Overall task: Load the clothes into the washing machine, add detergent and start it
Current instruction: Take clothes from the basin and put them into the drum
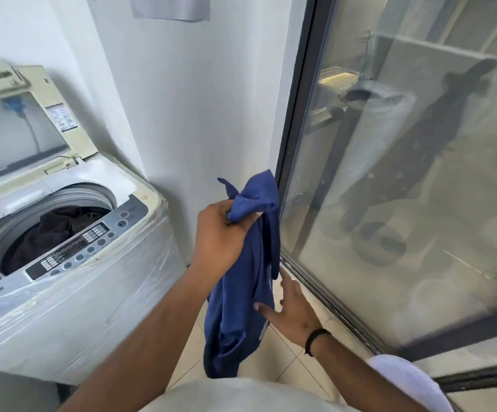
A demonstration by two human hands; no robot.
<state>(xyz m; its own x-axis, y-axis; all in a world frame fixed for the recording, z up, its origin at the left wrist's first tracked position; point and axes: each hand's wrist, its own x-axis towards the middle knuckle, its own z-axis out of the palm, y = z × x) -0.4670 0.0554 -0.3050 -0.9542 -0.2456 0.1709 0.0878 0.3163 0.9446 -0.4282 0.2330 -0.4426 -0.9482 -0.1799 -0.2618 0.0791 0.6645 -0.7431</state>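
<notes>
A person's left hand (217, 230) is gripping the bunched top of a blue garment (241, 281), fingers curled tight around the fabric, while the right hand (292, 310) is lying flat and spread against the cloth lower down, its thumb touching the hanging fold and a dark band circling the wrist. The garment is dangling in 1 long drape from the left fist to just above the tiled floor (289, 361), between the 2 forearms and close beside the frame of a glass sliding door (390, 173). The washing machine (71, 278), a top loader wrapped in clear plastic film, is standing to the left, well apart from the garment, with its lid (24, 114) propped upright and dark clothes (54, 233) already sitting in the drum. The risk from here appears to lie in the swing across: held only at 1 bunched end, the trailing hem is likely to drag on the floor or catch on the machine's front corner and control panel (86, 242), leaving part of it draped over the rim rather than inside the drum. No detergent is showing in view.
</notes>
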